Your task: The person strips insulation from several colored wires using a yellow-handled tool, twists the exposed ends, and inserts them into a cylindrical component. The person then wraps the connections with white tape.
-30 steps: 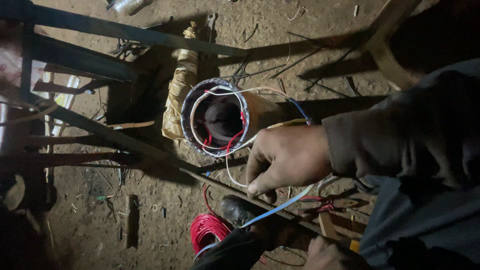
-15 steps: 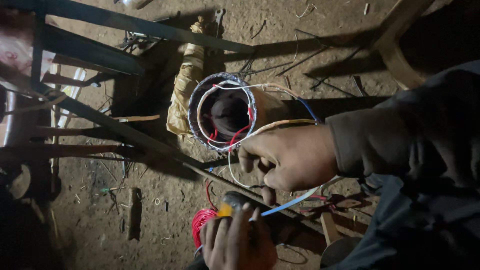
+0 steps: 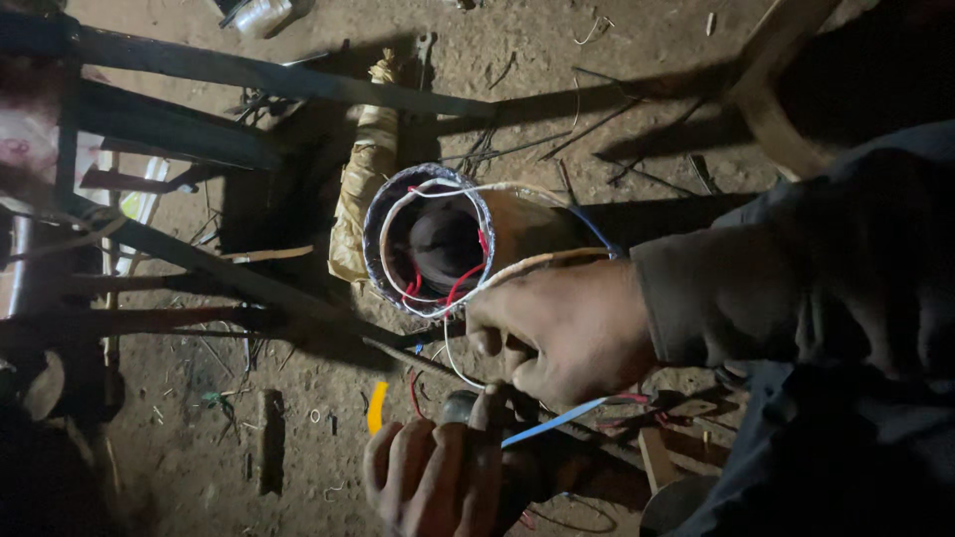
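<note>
Now the left hand (image 3: 438,477) has risen into view, closed around a dark tool (image 3: 460,410), covering the red coil; the right hand (image 3: 562,328) still pinches white wire (image 3: 453,353) beside the stator (image 3: 430,242).

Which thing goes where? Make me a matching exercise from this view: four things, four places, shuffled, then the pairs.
Things:
1. blue wire
2. yellow piece
3. red wires
4. cloth-wrapped bundle

Places:
a. inside the metal cylinder
b. on the dirt beside the left hand, which grips a dark round object
c. against the cylinder's outside
d. running below the right hand

Pairs: 1-d, 2-b, 3-a, 4-c
</note>
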